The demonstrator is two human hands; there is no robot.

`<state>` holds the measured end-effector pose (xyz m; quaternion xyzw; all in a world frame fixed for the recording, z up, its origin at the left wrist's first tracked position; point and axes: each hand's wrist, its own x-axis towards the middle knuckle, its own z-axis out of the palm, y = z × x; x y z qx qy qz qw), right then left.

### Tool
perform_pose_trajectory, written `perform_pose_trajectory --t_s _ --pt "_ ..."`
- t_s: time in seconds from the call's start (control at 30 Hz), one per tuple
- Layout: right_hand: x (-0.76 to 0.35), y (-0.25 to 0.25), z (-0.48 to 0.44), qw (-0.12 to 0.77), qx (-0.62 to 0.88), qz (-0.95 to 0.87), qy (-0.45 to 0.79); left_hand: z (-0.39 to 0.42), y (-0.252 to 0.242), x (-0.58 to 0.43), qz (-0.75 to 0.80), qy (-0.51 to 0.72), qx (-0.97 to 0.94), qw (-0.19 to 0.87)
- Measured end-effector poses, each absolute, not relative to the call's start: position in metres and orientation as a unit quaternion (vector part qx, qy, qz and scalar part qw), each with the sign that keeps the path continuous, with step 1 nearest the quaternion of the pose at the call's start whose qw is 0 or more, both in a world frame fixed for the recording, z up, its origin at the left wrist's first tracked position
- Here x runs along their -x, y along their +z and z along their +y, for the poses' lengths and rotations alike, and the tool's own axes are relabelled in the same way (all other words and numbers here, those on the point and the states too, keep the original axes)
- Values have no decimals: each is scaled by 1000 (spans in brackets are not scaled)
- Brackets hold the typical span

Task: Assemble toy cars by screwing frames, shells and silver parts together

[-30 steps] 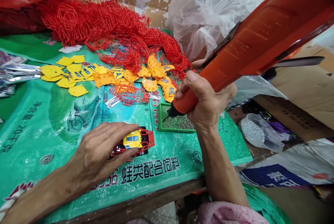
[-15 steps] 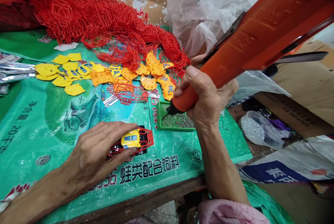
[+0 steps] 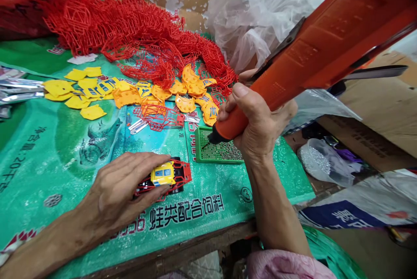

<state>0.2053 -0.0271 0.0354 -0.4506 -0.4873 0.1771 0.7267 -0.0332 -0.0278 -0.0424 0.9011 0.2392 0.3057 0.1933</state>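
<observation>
My left hand (image 3: 124, 185) lies over a small toy car (image 3: 167, 176) with a yellow cab and red cage frame, pinching it between thumb and fingers on the green printed sack (image 3: 65, 153). My right hand (image 3: 259, 125) is wrapped round the nose of a big orange electric screwdriver (image 3: 312, 49). Its black bit touches the left side of a green perforated screw tray (image 3: 216, 151), where small screws lie. The car rests a short way left of the tray.
A heap of red plastic cage frames (image 3: 137, 38) fills the back of the table. Yellow and orange toy panels (image 3: 97, 90) lie before it. Clear plastic bags (image 3: 257, 14) stand behind the right hand. A bag of screws (image 3: 322, 166) and cardboard boxes (image 3: 384, 114) sit at right.
Almost nothing differs: the view has shifted slightly, both hands keep their places, and the screwdriver bit stays on the screw tray.
</observation>
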Motion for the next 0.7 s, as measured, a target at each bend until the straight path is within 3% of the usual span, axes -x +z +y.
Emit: perform_pose_trajectory --t_s 0.7 --pt "-198 37 -31 722 466 -491 140 -23 -39 32 208 314 -913 154"
